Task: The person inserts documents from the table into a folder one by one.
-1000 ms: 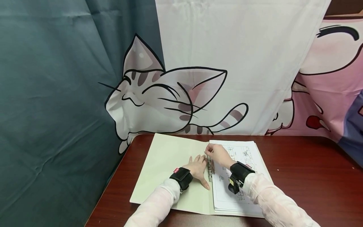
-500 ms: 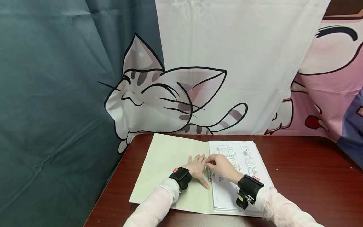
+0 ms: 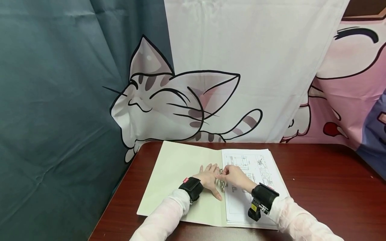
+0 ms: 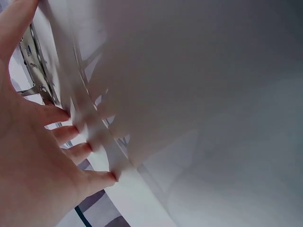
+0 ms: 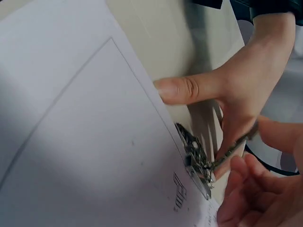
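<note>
A pale green folder lies spread on the table, with a stack of printed drawing sheets on its right side. Along the spine is a metal binder clip mechanism. My left hand rests on the left cover beside the spine, fingers spread. My right hand is over the mechanism with its fingers curled. In the right wrist view a thin metal lever runs from the clip base to my right thumb and fingertips, which pinch its end. The fingertips partly hide that end.
The dark red-brown table extends to the right of the folder. Behind its far edge hangs a cloth backdrop with cartoon cats. Black camera straps sit on both wrists.
My right hand has moved from the mechanism's upper end down toward me, and now pinches the lever near the left fingertips. My left hand stays in place on the folder.
</note>
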`<action>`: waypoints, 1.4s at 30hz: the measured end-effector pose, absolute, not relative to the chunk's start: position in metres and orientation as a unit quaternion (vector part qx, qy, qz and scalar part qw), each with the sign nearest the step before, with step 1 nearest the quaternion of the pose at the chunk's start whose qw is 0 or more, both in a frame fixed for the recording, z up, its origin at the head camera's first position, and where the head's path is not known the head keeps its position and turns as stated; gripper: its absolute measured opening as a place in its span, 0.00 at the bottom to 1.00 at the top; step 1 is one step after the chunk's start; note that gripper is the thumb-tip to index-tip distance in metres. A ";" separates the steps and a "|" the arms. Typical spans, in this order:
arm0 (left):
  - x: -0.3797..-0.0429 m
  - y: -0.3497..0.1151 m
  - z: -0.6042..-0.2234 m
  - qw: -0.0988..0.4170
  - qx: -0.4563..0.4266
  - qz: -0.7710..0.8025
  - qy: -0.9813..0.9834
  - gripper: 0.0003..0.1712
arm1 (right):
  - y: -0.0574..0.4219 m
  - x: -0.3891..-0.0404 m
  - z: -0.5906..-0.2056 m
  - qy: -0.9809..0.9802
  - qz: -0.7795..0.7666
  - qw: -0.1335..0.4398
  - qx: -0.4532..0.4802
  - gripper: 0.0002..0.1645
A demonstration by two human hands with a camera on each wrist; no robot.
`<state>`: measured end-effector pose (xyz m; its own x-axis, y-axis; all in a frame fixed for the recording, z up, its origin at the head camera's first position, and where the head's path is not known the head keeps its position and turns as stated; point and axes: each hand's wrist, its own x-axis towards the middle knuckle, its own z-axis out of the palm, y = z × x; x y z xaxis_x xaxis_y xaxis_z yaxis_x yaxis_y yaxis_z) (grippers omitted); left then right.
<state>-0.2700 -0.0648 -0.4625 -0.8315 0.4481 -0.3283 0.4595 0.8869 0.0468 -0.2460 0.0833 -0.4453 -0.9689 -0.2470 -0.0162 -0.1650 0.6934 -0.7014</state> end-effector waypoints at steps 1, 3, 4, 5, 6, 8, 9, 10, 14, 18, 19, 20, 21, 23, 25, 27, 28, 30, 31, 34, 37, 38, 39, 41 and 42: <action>-0.270 -0.065 -0.462 0.167 0.237 -0.021 0.957 0.71 | 0.084 -0.246 -0.445 0.921 -0.368 0.064 -0.110 0.17; -0.271 -0.064 -0.462 0.165 0.237 -0.027 0.957 0.72 | 0.085 -0.244 -0.443 0.924 -0.357 0.081 -0.111 0.19; -0.271 -0.064 -0.462 0.165 0.236 -0.026 0.957 0.72 | 0.085 -0.244 -0.442 0.925 -0.351 0.087 -0.112 0.19; -0.272 -0.064 -0.462 0.163 0.236 -0.025 0.957 0.72 | 0.086 -0.243 -0.442 0.925 -0.350 0.095 -0.112 0.20; -0.272 -0.064 -0.463 0.162 0.237 -0.023 0.958 0.72 | 0.086 -0.243 -0.442 0.925 -0.347 0.099 -0.114 0.19; -0.273 -0.064 -0.463 0.161 0.237 -0.019 0.958 0.72 | 0.085 -0.241 -0.443 0.925 -0.345 0.108 -0.115 0.19; -0.274 -0.064 -0.464 0.160 0.238 -0.018 0.958 0.72 | 0.085 -0.241 -0.444 0.926 -0.342 0.109 -0.116 0.18; -0.274 -0.064 -0.464 0.160 0.238 -0.015 0.958 0.72 | 0.085 -0.240 -0.444 0.927 -0.338 0.111 -0.114 0.18; -0.275 -0.063 -0.463 0.161 0.238 -0.010 0.958 0.72 | 0.083 -0.237 -0.449 0.931 -0.329 0.115 -0.107 0.19; -0.273 -0.063 -0.461 0.160 0.237 -0.010 0.958 0.71 | 0.082 -0.234 -0.453 0.938 -0.310 0.112 -0.106 0.20; -0.273 -0.062 -0.461 0.160 0.238 -0.011 0.958 0.71 | 0.082 -0.233 -0.453 0.940 -0.306 0.111 -0.106 0.20; -0.272 -0.062 -0.460 0.159 0.239 -0.011 0.958 0.71 | 0.082 -0.232 -0.453 0.942 -0.298 0.105 -0.108 0.20; -0.272 -0.062 -0.460 0.158 0.240 -0.011 0.958 0.72 | 0.082 -0.231 -0.453 0.945 -0.293 0.101 -0.109 0.19; -0.271 -0.061 -0.458 0.154 0.243 -0.010 0.958 0.72 | 0.081 -0.230 -0.452 0.950 -0.278 0.089 -0.113 0.19; -0.271 -0.061 -0.456 0.152 0.245 -0.010 0.957 0.72 | 0.081 -0.228 -0.452 0.955 -0.261 0.075 -0.119 0.18; -0.271 -0.061 -0.456 0.150 0.247 -0.009 0.957 0.72 | 0.080 -0.227 -0.452 0.961 -0.240 0.060 -0.125 0.18; -0.272 -0.061 -0.456 0.150 0.248 -0.010 0.957 0.72 | 0.079 -0.227 -0.453 0.963 -0.229 0.052 -0.128 0.18; -0.272 -0.061 -0.456 0.149 0.248 -0.012 0.957 0.72 | 0.077 -0.227 -0.455 0.966 -0.214 0.043 -0.135 0.19; -0.272 -0.061 -0.457 0.149 0.247 -0.012 0.957 0.72 | 0.076 -0.227 -0.455 0.968 -0.209 0.041 -0.136 0.19; -0.273 -0.062 -0.458 0.150 0.245 -0.011 0.958 0.72 | 0.074 -0.227 -0.457 0.970 -0.193 0.031 -0.142 0.18; -0.273 -0.063 -0.460 0.152 0.241 -0.008 0.958 0.72 | 0.073 -0.226 -0.459 0.970 -0.199 0.024 -0.139 0.18; -0.273 -0.063 -0.461 0.153 0.239 -0.008 0.959 0.72 | 0.074 -0.225 -0.460 0.968 -0.208 0.024 -0.138 0.18; -0.273 -0.063 -0.461 0.154 0.237 -0.009 0.959 0.72 | 0.074 -0.224 -0.461 0.966 -0.218 0.024 -0.139 0.19; -0.272 -0.063 -0.462 0.157 0.234 -0.011 0.959 0.72 | 0.077 -0.222 -0.464 0.958 -0.248 0.029 -0.140 0.19; -0.271 -0.064 -0.463 0.158 0.233 -0.011 0.959 0.72 | 0.078 -0.222 -0.466 0.953 -0.264 0.032 -0.144 0.20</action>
<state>-0.2714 -0.0636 -0.4631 -0.8413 0.4443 -0.3080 0.4513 0.8908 0.0523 -0.2216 0.0784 -0.4656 -0.9564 -0.2918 0.0144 -0.2577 0.8196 -0.5118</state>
